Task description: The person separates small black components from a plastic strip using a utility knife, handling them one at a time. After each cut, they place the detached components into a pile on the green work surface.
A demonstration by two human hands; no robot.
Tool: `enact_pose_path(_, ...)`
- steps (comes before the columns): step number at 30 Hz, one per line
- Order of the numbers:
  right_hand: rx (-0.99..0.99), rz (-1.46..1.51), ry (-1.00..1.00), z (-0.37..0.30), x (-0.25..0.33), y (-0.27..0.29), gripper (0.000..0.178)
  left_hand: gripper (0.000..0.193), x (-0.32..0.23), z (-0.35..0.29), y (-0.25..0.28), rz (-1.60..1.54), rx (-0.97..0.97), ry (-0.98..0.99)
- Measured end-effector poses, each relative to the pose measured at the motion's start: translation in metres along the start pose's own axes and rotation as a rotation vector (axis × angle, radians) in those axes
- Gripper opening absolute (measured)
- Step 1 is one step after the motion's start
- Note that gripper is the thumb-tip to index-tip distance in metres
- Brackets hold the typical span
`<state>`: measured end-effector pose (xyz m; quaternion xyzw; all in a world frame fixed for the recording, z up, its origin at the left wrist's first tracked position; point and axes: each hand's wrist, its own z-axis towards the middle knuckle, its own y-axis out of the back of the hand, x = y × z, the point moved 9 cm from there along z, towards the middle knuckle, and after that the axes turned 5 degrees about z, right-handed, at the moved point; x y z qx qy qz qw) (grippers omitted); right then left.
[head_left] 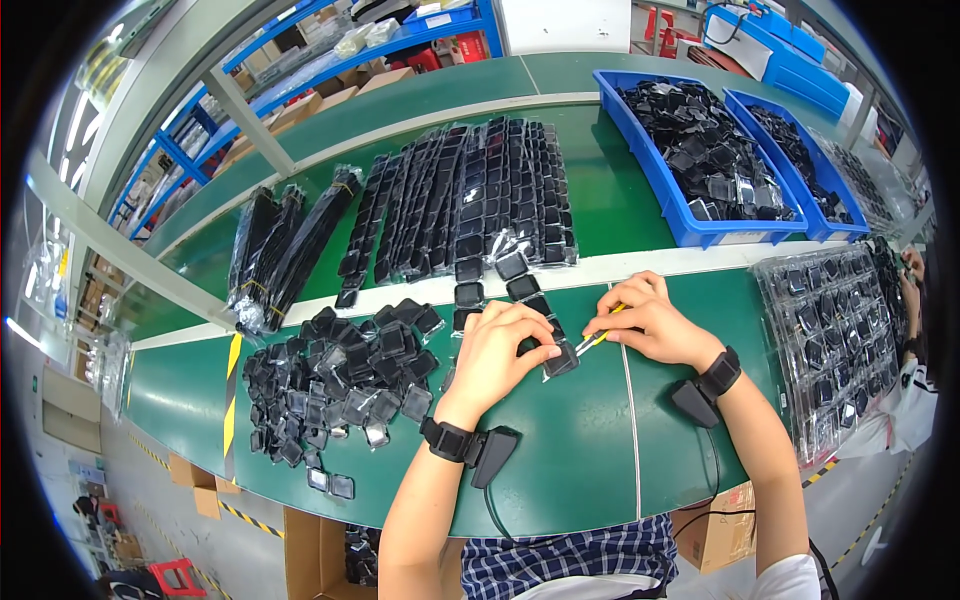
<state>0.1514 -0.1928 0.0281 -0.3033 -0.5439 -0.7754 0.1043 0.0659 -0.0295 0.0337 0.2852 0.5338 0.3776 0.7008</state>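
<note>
My left hand (497,350) is closed, fingers pinching a strip of small black square pieces in clear plastic (562,359) over the green table. The strip's end piece sticks out past my fingertips. In my right hand (648,322) is a slim yellow-handled tool with a metal tip (588,343); its exact kind is too small to tell. That tip points at the strip's end, close to my left fingers; I cannot tell whether they touch. Left of my left hand lies a loose heap of black square pieces (335,375). Behind my hands, many more strips (430,200) lie side by side.
Two blue bins (690,232) (835,230) full of black pieces stand far right. Bundled strips (315,245) lie at the far left. Clear trays of black pieces (830,340) lie at the right, near another person's hand (911,295). Cables hang from my wrist devices (492,455).
</note>
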Motion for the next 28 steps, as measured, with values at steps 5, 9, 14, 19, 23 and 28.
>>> enact_pose_path(5,0.023,-0.014,-0.014,0.0,-0.001,-0.006,0.026,0.014,-0.002,0.0,0.0,-0.012,0.017,-0.037)
enact_pose_path(9,0.062,0.005,-0.023,-0.003,-0.001,0.001,0.023,0.014,-0.003,-0.002,0.003,-0.006,0.018,-0.045)
enact_pose_path(14,0.04,0.074,-0.132,-0.014,-0.021,0.014,0.023,0.012,0.005,-0.005,0.02,-0.02,0.026,-0.084)
enact_pose_path(19,-0.073,0.121,-0.167,-0.012,-0.022,0.013,0.025,0.01,0.025,-0.016,0.042,-0.041,0.204,0.014)
enact_pose_path(23,-0.188,0.071,-0.165,-0.01,-0.02,0.014,0.028,0.018,0.022,-0.024,0.047,0.106,0.306,0.126)
enact_pose_path(28,-0.231,-0.017,-0.172,-0.007,-0.007,0.005,0.028,0.057,-0.011,-0.015,0.034,0.112,0.166,-0.057)
